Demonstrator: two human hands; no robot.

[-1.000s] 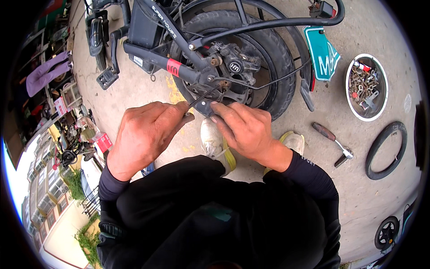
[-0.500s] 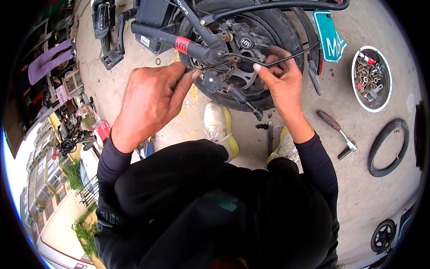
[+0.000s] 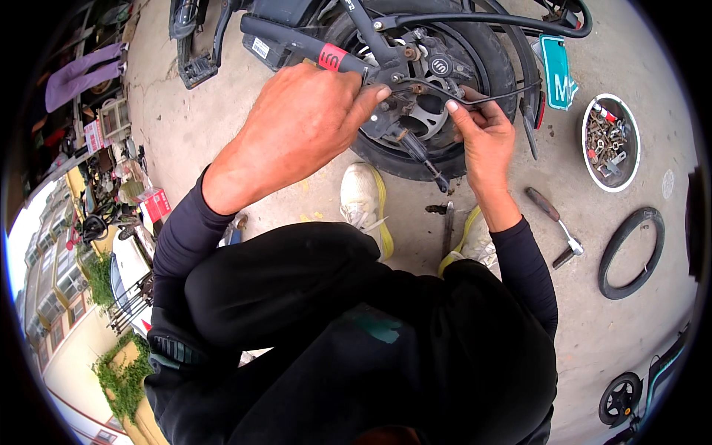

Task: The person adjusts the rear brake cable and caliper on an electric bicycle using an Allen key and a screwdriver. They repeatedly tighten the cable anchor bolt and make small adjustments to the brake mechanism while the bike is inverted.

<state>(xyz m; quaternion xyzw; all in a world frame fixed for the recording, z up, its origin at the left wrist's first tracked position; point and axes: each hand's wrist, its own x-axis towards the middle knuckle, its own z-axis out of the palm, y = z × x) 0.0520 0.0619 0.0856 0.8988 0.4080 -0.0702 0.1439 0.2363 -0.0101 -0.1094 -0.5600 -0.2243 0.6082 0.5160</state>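
An electric bike's rear wheel (image 3: 501, 63) lies before me, with the black frame tube (image 3: 293, 41) and its red band beside the hub. A thin black cable (image 3: 510, 95) curves across the wheel. My right hand (image 3: 491, 144) pinches this cable between thumb and fingers, over the round black brake part (image 3: 442, 67). Close to the axle, my left hand (image 3: 300, 126) is closed, its thumb pointing at the frame end; its fingertips are hidden, so what they grip does not show. A kickstand (image 3: 414, 144) sticks out below the hub.
On the concrete at right lie a metal bowl (image 3: 633, 159) of bolts and small parts, a ratchet wrench (image 3: 560, 222) and a black tire (image 3: 604, 263). A green plate (image 3: 555, 70) hangs by the rear fender. My shoes (image 3: 360, 200) stand just below the wheel.
My left hand has shifted right and up toward the axle, covering part of the frame end. The right hand keeps its pinch on the cable. The whole view has shifted slightly.
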